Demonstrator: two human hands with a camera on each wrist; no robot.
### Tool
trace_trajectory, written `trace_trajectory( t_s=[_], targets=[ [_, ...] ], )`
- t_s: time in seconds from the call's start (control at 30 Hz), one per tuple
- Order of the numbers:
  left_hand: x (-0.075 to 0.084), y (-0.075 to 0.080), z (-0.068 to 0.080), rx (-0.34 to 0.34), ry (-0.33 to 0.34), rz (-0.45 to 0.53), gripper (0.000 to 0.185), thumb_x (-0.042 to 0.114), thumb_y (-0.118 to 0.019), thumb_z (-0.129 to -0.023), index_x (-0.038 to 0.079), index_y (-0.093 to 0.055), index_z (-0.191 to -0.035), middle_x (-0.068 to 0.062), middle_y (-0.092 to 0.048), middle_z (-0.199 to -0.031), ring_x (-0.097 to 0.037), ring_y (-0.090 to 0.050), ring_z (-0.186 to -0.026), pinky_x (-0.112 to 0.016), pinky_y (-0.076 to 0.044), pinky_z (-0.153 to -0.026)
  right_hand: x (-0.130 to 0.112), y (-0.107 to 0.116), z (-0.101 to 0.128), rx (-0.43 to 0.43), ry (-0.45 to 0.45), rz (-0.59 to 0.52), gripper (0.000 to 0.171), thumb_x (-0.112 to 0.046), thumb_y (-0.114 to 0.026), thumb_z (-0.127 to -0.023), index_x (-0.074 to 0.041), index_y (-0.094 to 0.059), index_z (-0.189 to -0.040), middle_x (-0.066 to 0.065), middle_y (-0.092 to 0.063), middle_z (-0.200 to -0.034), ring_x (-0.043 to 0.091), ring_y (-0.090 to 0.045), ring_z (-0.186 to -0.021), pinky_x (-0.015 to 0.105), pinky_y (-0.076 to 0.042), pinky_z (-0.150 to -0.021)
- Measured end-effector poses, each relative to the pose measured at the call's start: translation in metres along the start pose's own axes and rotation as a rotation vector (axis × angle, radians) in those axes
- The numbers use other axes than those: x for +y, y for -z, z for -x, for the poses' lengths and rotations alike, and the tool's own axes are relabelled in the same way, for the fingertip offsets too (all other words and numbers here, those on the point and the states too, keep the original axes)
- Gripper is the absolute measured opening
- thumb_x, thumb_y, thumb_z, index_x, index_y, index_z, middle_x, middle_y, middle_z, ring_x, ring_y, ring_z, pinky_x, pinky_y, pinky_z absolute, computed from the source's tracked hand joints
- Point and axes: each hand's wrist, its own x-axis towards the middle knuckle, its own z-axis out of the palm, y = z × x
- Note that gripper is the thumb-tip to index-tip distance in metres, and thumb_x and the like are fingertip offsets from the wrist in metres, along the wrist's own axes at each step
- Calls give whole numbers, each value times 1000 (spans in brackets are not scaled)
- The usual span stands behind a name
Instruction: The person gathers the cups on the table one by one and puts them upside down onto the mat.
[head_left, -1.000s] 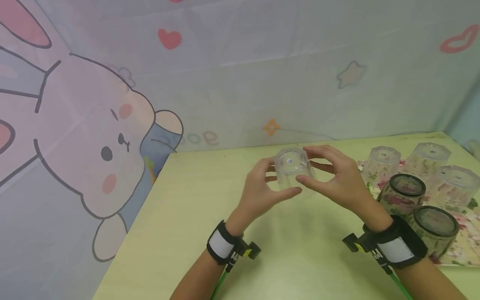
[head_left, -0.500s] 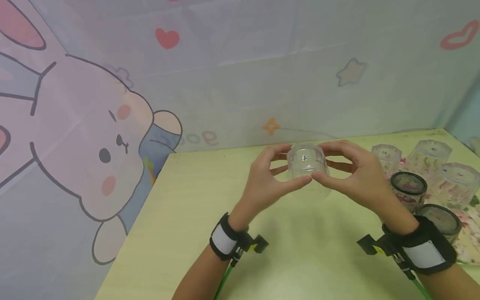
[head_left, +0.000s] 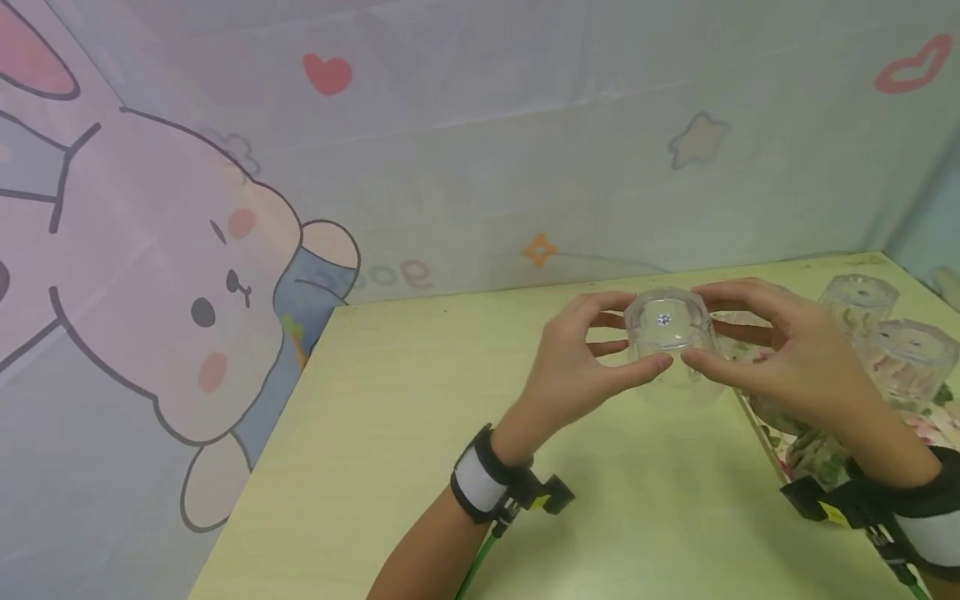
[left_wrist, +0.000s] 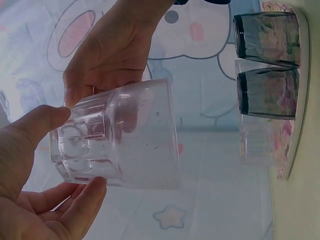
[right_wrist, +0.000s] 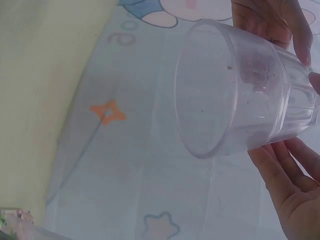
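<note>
Both hands hold a clear plastic cup upside down above the table, its faceted base up and its wide rim toward the tabletop. My left hand grips it from the left and my right hand from the right. The thumbs lie on the near side, their tips close together, and the fingers curl round the far side. In the left wrist view, the right hand grips one side near the base. Small dark specks show on the cup's wall.
A floral tray stands at the right of the pale yellow table. It bears upturned clear cups and dark tinted cups, partly hidden by the right arm in the head view. A printed cloth hangs behind.
Both hands have moved right with the clear cup, up to the tray's left edge. The right forearm now covers much of the dark cups. The cup stays upside down.
</note>
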Motion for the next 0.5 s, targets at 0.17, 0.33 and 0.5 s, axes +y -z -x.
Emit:
trace_trajectory(
  t_s=[0.17, 0.33, 0.5],
  targets=[
    [11, -21, -6, -6, -7, -26, 58, 22, -79, -78, 12, -53, -130, -2, -57, -124, -6, -59, -108, -8, -52, -82, 5, 20, 10, 20, -17, 43, 60, 13, -79, -65, -2, -62, -120, -24, -59, -115, -20, -58, -98, -2, -47, -77],
    [20, -40, -12, -15, -33, -78, 58, 25, -79, -79, 12, -53, -130, -1, -57, -125, -3, -59, -108, -4, -50, -81, 16, 36, 21, 59, -52, 64, 63, 16, -77, -65, 1, -61, -123, -24, -57, -116, -17, -55, -102, -5, -42, -81],
    [25, -57, -20, -12, -77, -133, 59, 27, -79, -79, 13, -54, -130, 0, -58, -124, 1, -57, -107, 0, -47, -80, 29, 49, 29, 92, -82, 58, 64, 18, -74, -68, -1, -58, -127, -24, -54, -118, -15, -51, -106, -7, -37, -84]
  ],
)
